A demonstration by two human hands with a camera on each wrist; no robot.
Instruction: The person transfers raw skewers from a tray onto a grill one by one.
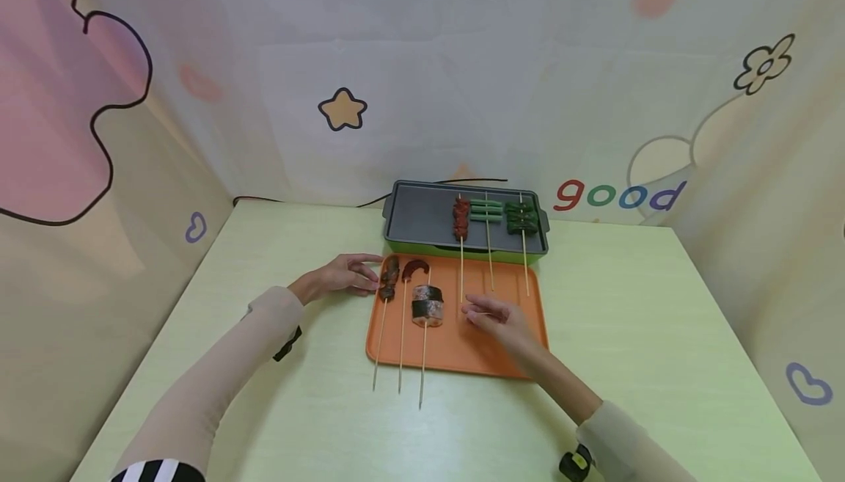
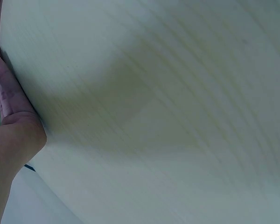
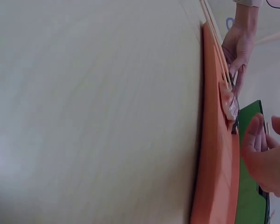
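My left hand (image 1: 343, 274) rests at the upper left corner of an orange tray (image 1: 485, 353), fingers extended at its rim beside a brown meat skewer (image 1: 389, 278). Next to that skewer lie one with a dark red curled piece (image 1: 415, 268) and one with a seaweed-banded roll (image 1: 427, 306). Over the tray's right half is my right hand (image 1: 498, 318), its fingers near the stick end of a red meat skewer (image 1: 461, 219). In the right wrist view, that hand's thumb and fingers (image 3: 256, 135) stand apart with nothing held between them.
Behind the tray stands a grey grill pan (image 1: 422, 214) on a green base. It holds the red skewer, a skewer of green stalks (image 1: 486, 210) and a dark green leafy one (image 1: 521, 218), their sticks reaching over the tray. A printed cloth (image 1: 422, 49) hangs behind the table.
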